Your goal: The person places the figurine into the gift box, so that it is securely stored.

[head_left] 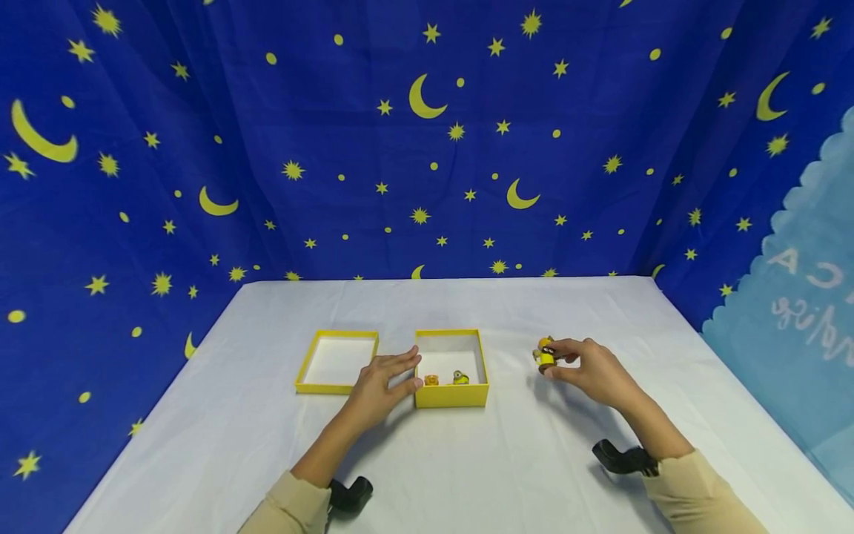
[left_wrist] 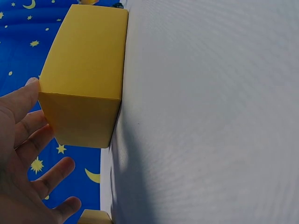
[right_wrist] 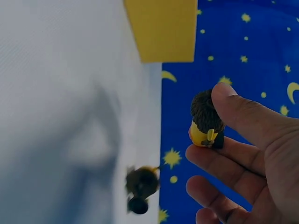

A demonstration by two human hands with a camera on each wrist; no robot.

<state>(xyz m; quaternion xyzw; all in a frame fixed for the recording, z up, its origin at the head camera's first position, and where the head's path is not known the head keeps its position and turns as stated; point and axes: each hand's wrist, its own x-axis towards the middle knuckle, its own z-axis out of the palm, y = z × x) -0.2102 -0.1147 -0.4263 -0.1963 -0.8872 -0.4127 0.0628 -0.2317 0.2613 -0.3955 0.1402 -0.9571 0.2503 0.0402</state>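
Observation:
A small yellow minion figurine [head_left: 547, 357], dark on one side, is pinched between the thumb and fingers of my right hand [head_left: 594, 371], right of the yellow box [head_left: 451, 397]. In the right wrist view the held figurine [right_wrist: 205, 119] shows a dark brown, rough-textured top. A second dark and yellow figurine [right_wrist: 141, 182], blurred, is by the table surface beyond the fingers. My left hand [head_left: 380, 386] touches the box's left side with thumb and fingertips, its fingers loosely spread. Inside the open box are an orange figurine [head_left: 431, 380] and a yellow minion figurine [head_left: 460, 377], their lower parts hidden by the front wall.
Left of the box, a yellow-edged lid [head_left: 336, 390] lies with its white inside up, partly behind my left hand. A white cloth [head_left: 520, 460] covers the table. Blue curtains [head_left: 373, 148] with stars and moons hang behind and at the sides.

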